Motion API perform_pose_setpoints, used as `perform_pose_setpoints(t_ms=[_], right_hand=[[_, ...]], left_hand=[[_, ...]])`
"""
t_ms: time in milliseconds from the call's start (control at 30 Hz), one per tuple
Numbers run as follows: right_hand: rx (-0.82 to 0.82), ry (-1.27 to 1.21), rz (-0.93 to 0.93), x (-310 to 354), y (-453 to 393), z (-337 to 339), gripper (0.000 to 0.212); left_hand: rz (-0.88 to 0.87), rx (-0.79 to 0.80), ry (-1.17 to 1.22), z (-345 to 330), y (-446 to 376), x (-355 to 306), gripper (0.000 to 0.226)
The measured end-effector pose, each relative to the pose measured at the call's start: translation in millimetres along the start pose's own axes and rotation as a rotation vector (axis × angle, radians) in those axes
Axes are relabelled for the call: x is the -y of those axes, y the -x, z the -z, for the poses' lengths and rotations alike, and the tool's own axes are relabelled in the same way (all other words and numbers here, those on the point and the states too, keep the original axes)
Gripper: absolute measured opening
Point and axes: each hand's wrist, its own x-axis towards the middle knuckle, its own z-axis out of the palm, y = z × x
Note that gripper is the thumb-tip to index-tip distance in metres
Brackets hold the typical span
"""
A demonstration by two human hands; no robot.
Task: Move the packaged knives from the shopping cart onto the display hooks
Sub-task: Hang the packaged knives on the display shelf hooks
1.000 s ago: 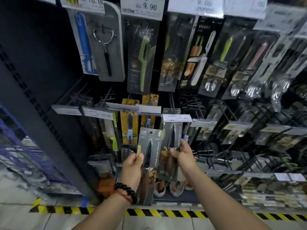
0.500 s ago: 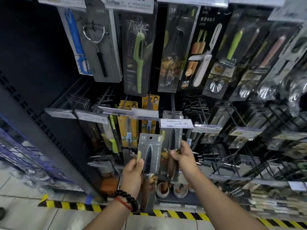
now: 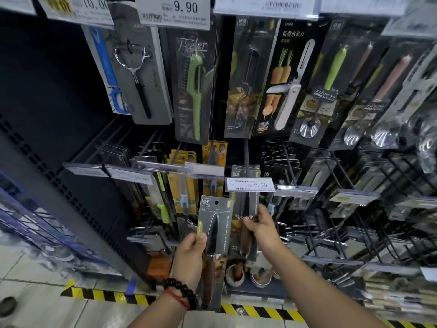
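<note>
My left hand [image 3: 189, 259] grips a packaged knife [image 3: 216, 230], a grey card with a black serrated blade and a wooden handle, held upright in front of the rack. My right hand [image 3: 261, 229] pinches the hanging knife pack [image 3: 247, 209] of the same kind, which sits on the display hook [image 3: 246, 159] behind the 9.90 price tag [image 3: 250, 184]. The held pack's hang hole is below and left of that tag. The shopping cart is out of view.
Peelers [image 3: 196, 91], a folding fruit knife [image 3: 288, 91] and spoons hang on the upper row. Yellow knife packs [image 3: 183, 185] hang left of the target hook. Bare black hooks [image 3: 331, 221] fill the right. A blue wire rack [image 3: 35, 228] stands at the left, with hazard tape [image 3: 132, 298] on the floor.
The view has tilted slightly; both hands keep their grips and hold nearly the same places, with the left pack still below the price tag.
</note>
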Motion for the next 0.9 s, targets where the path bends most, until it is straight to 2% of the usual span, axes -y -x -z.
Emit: perform_pose_setpoints(t_ms=[100, 233, 300, 467, 633, 733, 900], right_hand=[[-0.004, 0.017, -0.042, 5.1, -12.1, -0.6, 0.049], [0.022, -0.007, -0.034, 20.4, -17.6, -4.7, 0.045], [0.017, 0.027, -0.034, 24.5, -24.9, -3.6, 0.052], [-0.063, 0.147, -0.089, 15.7, -36.8, 5.8, 0.042], [-0.176, 0.109, -0.070, 1.7, -2.4, 11.7, 0.031], [-0.109, 0.035, -0.032, 6.0, 27.6, 8.0, 0.019], [-0.005, -0.054, 0.069, 29.4, 53.2, 0.1, 0.017]], left_hand=[[-0.007, -0.004, -0.012, 3.0, 0.4, 0.2, 0.035], [-0.025, -0.014, -0.019, 7.2, 3.1, 2.1, 0.036], [-0.045, -0.012, -0.021, 8.2, 4.5, 1.4, 0.036], [-0.028, 0.060, -0.034, 3.6, 4.4, 1.5, 0.034], [-0.009, 0.134, -0.031, -11.9, 0.5, 4.4, 0.032], [0.001, 0.169, -0.044, -25.0, 0.0, 2.5, 0.032], [-0.037, 0.158, -0.058, -38.8, 5.1, -9.1, 0.035]])
